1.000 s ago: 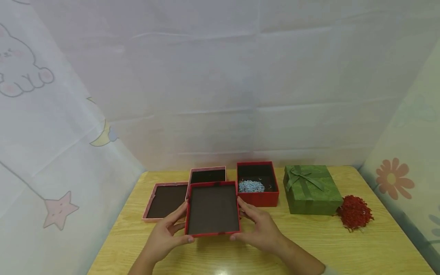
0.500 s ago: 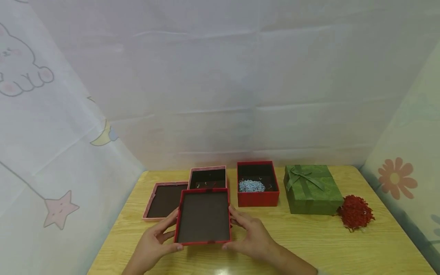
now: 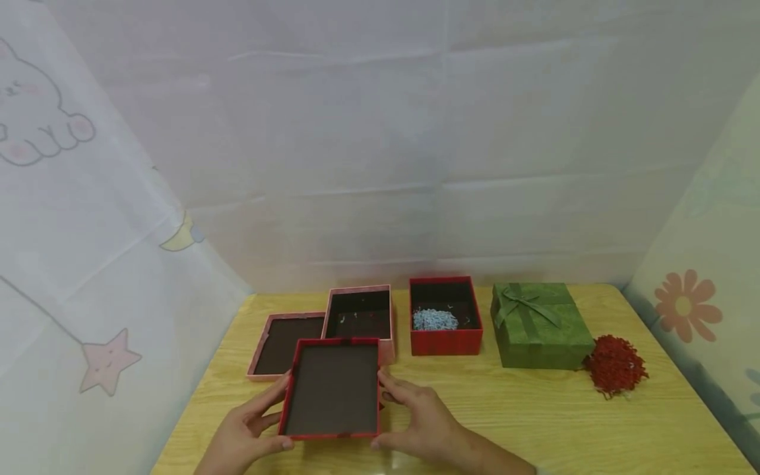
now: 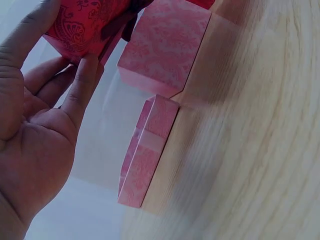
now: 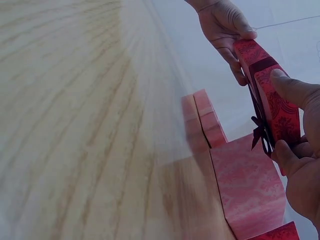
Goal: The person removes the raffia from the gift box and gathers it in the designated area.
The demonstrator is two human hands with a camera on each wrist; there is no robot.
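A square red box lid (image 3: 332, 389) is held up over the near part of the table, its dark brown inside facing me. My left hand (image 3: 240, 429) grips its left edge, thumb at the near corner and fingers along the side. At the opposite edge my right hand (image 3: 424, 422) pinches the lid between thumb and fingers. Seen from the right wrist, the lid (image 5: 282, 112) has a dark ribbon and bow on its outer face. Just beyond it stands an open pink box (image 3: 387, 349) with a few paper shreds inside. A pink lid (image 3: 287, 346) lies inside-up to the left.
An open red box (image 3: 445, 342) holds light-blue shredded paper (image 3: 435, 320). To its right sits a closed green box (image 3: 543, 330) with a ribbon bow. Red shredded paper (image 3: 616, 366) is heaped beside it near the table's right edge. A pale cloth (image 3: 380, 165) hangs behind the table.
Both hands have carried the red lid left and nearer to me. More of the pink box has come into sight behind it; the other boxes stay put.
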